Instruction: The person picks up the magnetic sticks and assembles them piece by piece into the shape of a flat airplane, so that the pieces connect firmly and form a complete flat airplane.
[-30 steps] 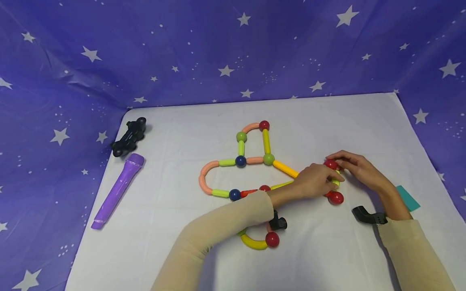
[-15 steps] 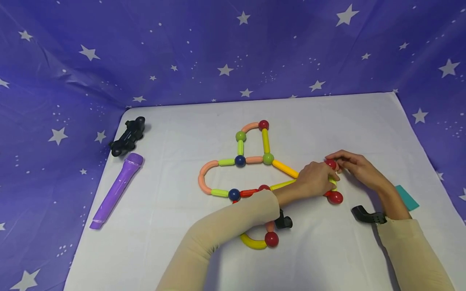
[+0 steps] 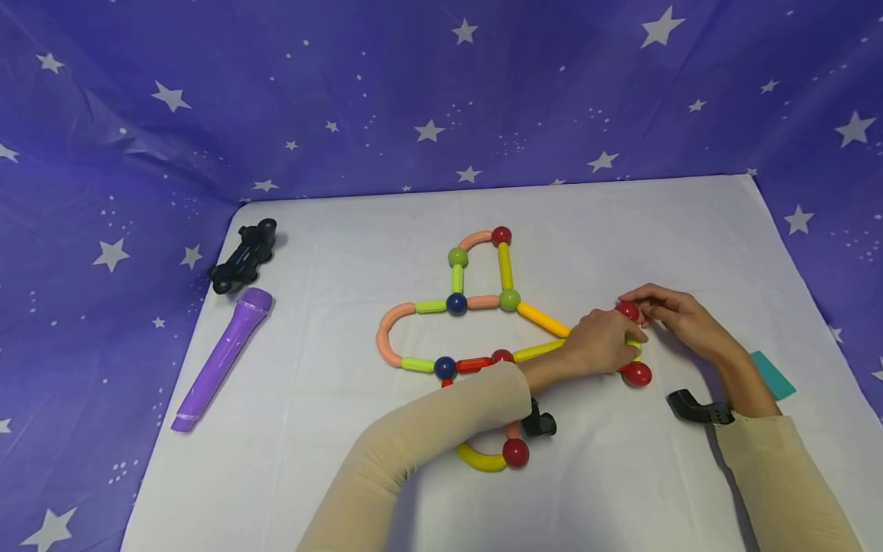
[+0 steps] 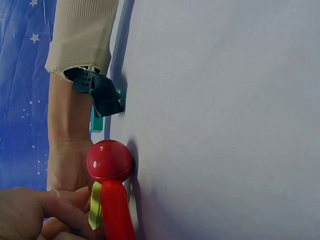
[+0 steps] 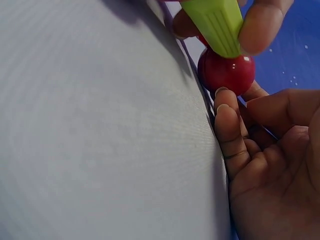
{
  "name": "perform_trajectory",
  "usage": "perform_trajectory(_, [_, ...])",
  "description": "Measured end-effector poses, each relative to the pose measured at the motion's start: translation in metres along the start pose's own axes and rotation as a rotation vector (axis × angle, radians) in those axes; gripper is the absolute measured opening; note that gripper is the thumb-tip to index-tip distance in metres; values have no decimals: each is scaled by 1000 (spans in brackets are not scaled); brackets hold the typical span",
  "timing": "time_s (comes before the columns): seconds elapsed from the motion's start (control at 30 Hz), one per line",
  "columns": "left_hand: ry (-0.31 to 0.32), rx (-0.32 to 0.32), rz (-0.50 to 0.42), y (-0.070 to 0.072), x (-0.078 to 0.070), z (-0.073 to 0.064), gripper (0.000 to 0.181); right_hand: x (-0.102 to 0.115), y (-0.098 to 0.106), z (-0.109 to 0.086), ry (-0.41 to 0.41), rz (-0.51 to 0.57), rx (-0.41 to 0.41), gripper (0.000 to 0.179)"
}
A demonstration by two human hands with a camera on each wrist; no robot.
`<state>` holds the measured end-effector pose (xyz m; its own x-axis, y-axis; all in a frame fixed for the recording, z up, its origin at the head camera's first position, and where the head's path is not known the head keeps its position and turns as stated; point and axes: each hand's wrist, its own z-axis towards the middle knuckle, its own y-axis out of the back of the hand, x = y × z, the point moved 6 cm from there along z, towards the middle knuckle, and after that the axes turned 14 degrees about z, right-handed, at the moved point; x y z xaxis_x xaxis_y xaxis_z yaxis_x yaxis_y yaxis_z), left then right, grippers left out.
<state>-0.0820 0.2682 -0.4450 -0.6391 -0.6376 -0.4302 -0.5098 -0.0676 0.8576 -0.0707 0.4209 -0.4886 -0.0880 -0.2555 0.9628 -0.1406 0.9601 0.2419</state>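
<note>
My left hand reaches across a flat figure of coloured sticks and balls and pinches a lime stick between thumb and finger. One end of this stick meets a red ball. Fingertips of my right hand hold that ball from its far right side. A second red ball lies nearer the front, joined to a red stick. An orange stick and a yellow stick run from the figure toward my left hand, which hides their right ends.
Leftward, the figure carries on with a green ball, a blue ball and curved pink sticks; my left sleeve covers part of its lower loop. A purple microphone-shaped object and a black object lie at left. A teal piece sits beside my right wrist.
Both hands stay at the same red ball and lime stick. My left forearm has shifted slightly to the right; the figure looks the same.
</note>
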Motion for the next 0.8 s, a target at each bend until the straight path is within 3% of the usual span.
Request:
perform_trajectory(0.27, [19,21,18,-3,-3,2,28,1,-1,0,21,11,7,39])
perform_trajectory(0.6, [-68,102,69,-8,-4,-7,41,1,-1,-1,34,23,5,40])
perform_trajectory(0.8, [-76,116,98,-11,-5,-8,43,1,0,-1,41,37,9,39])
